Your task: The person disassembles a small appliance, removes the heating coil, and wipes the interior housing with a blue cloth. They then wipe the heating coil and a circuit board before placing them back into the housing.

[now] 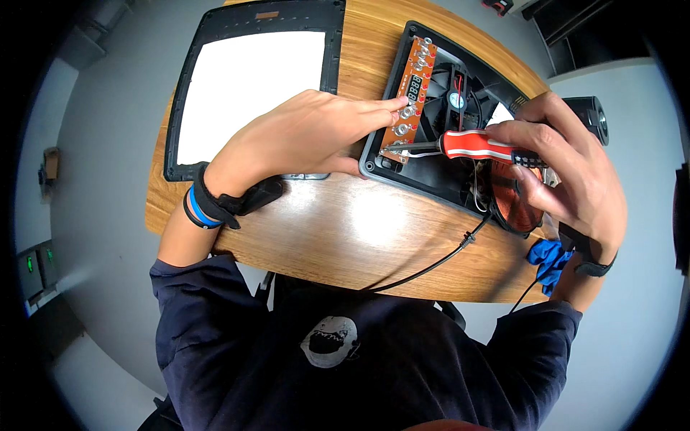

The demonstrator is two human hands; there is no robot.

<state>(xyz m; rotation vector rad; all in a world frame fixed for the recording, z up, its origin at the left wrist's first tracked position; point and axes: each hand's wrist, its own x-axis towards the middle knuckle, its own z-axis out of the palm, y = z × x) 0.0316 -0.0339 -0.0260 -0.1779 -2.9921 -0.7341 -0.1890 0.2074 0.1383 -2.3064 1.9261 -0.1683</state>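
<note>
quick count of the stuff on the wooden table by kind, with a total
Screwdriver, red handle, held in the right hand: 1
Orange circuit board, touched by the left hand: 1
Open black appliance base: 1
Black frame with white panel: 1
Blue cloth, at the table edge: 1
Total: 5

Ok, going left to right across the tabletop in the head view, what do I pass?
Black-framed white panel → left hand → orange circuit board → black fan → red-handled screwdriver held in the right hand → blue cloth at the table's right edge.
</note>
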